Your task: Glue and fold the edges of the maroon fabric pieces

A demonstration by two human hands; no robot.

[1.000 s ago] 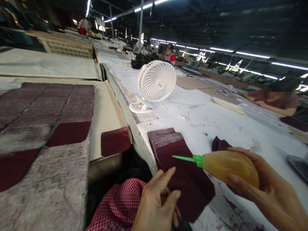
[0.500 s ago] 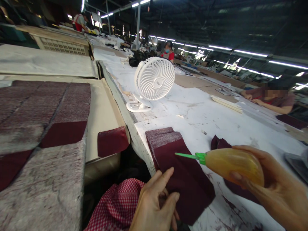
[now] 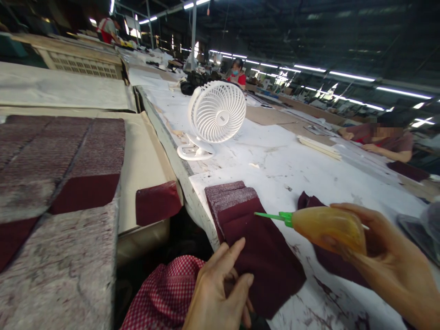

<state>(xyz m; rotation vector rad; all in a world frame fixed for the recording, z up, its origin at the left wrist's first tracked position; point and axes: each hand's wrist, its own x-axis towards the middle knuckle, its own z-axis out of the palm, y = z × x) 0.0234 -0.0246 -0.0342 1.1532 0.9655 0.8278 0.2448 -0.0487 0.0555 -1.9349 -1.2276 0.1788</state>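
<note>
My right hand [image 3: 388,247] is wrapped round a squeeze bottle [image 3: 326,227] of amber liquid with a long green nozzle. The nozzle's tip is just over the upper part of a stack of dark maroon fabric pieces [image 3: 264,256]; whether it touches cannot be told. The stack's far edges are fanned and show speckled grey strips. My left hand [image 3: 220,284] lies at the stack's near left edge, index finger and thumb apart with their tips on the cloth, the other fingers curled and partly hidden. Another maroon fabric piece [image 3: 309,200] lies partly behind the bottle.
A white clip fan [image 3: 217,114] stands on the white-covered table [image 3: 275,169]. At left, a board [image 3: 79,247] carries maroon pieces, with a loose maroon piece [image 3: 158,203] nearby. A dark gap separates the surfaces. A co-worker [image 3: 388,137] sits at right; others are farther back.
The bottle's nozzle tip has shifted slightly to the right and up across the fabric stack. My left hand stays in place on the cloth; the whole view has slid slightly.
</note>
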